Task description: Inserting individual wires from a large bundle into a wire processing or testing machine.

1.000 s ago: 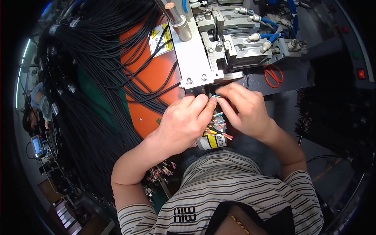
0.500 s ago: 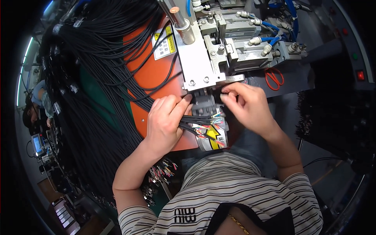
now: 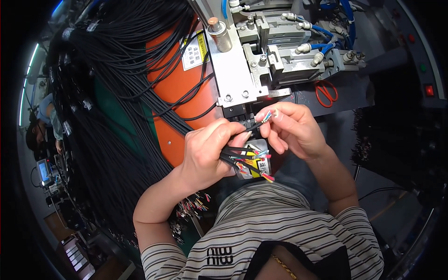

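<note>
With the left hand closed around the bundle of thin black cables with stripped coloured cores, the right hand pinches one cable end, best fed straight into the grey metal press at twelve o'clock.

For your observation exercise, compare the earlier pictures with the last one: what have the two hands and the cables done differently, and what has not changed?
The left hand has drawn back from the machine, gripping a bunch of black cables. The right hand has pinched one cable's coloured wire ends and lifted them toward the machine. The red scissors and hanging cable bundles stayed put.
</note>
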Demonstrator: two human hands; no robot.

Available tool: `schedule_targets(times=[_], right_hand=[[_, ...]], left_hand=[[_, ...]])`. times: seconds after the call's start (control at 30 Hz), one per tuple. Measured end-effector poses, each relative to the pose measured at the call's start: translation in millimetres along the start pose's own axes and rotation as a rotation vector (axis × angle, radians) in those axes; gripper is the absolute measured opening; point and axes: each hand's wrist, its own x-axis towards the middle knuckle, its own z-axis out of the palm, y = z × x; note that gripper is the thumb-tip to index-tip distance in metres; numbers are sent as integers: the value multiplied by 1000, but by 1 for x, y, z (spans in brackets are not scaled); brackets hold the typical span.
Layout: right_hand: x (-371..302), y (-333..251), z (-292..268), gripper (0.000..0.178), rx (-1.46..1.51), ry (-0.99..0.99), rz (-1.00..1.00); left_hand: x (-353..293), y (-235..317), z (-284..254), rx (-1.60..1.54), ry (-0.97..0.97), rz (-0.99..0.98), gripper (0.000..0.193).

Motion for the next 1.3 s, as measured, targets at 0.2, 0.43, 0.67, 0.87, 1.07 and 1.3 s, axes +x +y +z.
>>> schedule_targets(times=[0.2,0.43,0.67,0.87,1.07,1.3], right_hand=[[3,5,-8,18,103,-121,106],[4,-3,-2,15,161,-54,150],[5,4,5,11,27,-50,86],[-4,13,25,11,-229,22,-396],[1,20,18,8,-80,105,-232],[-4,14,24,22,-794,135,-497]], left_hand=[[1,-4,5,-36,-50,15,16],[2,-7,6,-107,-2,-75,15],[2,-6,5,17,-80,41,17],[1,-2,2,40,-99,95,35],[2,5,4,144,-97,67,28],[1,-1,2,-104,-68,-16,25]])
